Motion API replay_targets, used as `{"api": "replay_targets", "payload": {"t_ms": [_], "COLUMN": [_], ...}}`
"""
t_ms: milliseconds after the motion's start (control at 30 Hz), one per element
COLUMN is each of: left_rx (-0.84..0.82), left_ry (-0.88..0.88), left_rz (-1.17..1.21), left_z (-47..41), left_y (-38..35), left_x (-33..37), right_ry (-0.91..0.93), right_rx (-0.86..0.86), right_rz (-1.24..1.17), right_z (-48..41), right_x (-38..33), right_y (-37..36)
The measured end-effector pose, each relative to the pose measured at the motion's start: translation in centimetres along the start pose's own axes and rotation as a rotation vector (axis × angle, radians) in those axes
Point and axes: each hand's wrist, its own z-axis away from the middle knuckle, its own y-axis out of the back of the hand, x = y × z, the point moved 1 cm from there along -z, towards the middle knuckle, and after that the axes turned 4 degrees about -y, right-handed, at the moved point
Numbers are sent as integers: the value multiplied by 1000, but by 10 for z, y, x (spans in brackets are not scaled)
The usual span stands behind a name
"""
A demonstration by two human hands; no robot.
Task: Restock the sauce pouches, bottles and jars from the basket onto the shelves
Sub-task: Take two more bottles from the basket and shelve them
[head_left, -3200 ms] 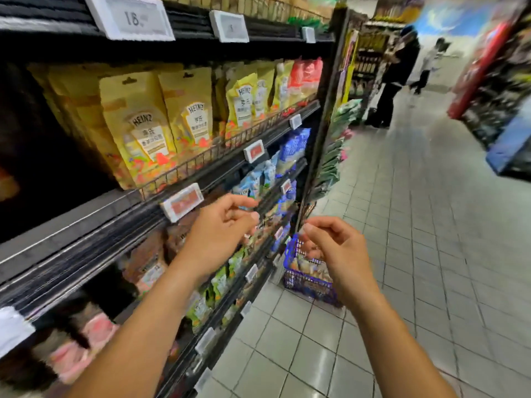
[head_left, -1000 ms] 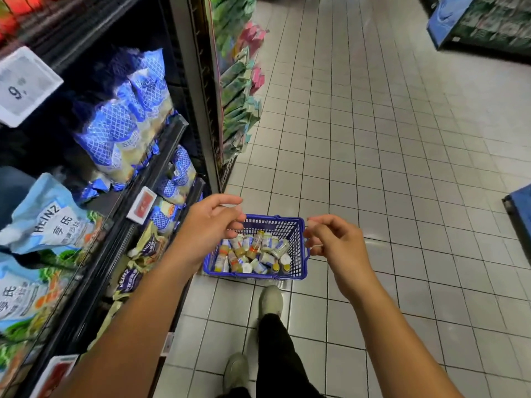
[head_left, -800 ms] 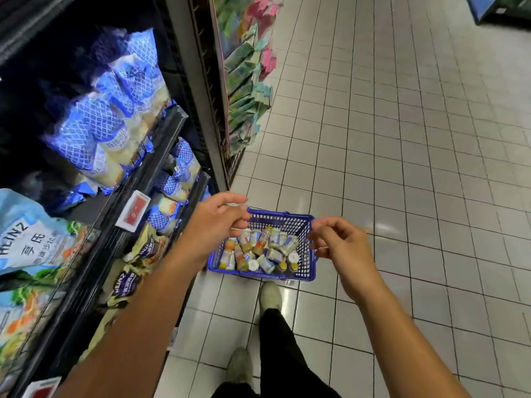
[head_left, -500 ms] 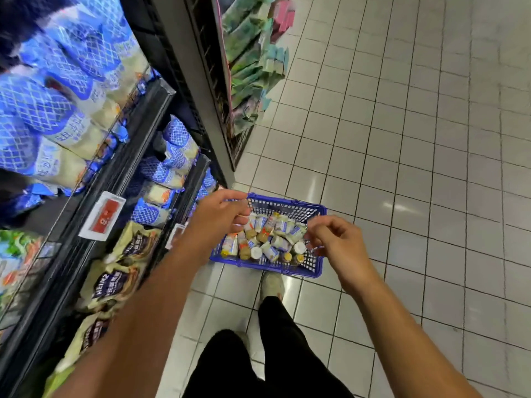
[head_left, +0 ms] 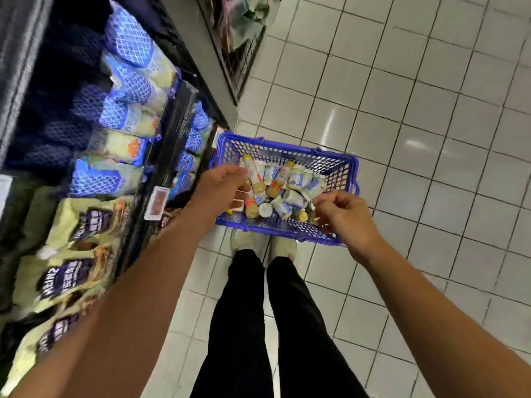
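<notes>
Left side first: the shelves (head_left: 169,145) held blue pouches (head_left: 129,81) up top and yellow ones (head_left: 69,239) lower down. Your left hand (head_left: 221,191) was over the left end of the basket (head_left: 287,153), fingertips down among the bottles (head_left: 283,182). Honestly, I couldn't tell if it had closed on one or was only touching.

The basket sat on the floor (head_left: 431,139) just beside the bottom shelf, right in front of your shoes (head_left: 242,239), long side running left to right. The bottles were heaped across its bottom, lying on their sides. Most ran lengthwise from near rim to far rim, a few with caps toward the far rim, and one white cap (head_left: 265,209) faced up.

Your right hand (head_left: 342,216) hung over the near right corner, fingers curled in to the thumb, nothing in it that I could see.

I'd call this the pick step. Next you needed a firm grip round one bottle's body, then a lift clear of the rim.
</notes>
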Motion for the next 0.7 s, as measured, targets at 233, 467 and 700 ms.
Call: {"api": "replay_targets", "payload": {"t_ms": [233, 467, 700], "left_rx": [-38, -11, 58], "left_ry": [140, 254, 201], "left_rz": [-58, -161, -366], "left_z": [-98, -206, -300], "left_y": [-23, -43, -68], "left_x": [-92, -185, -238], "right_ry": [-140, -263, -249], "right_rx": [-26, -18, -6], "right_rz": [30, 62, 197], "right_z": [-115, -230, -322], "right_x": [71, 141, 191], "right_y": [-41, -85, -125]}}
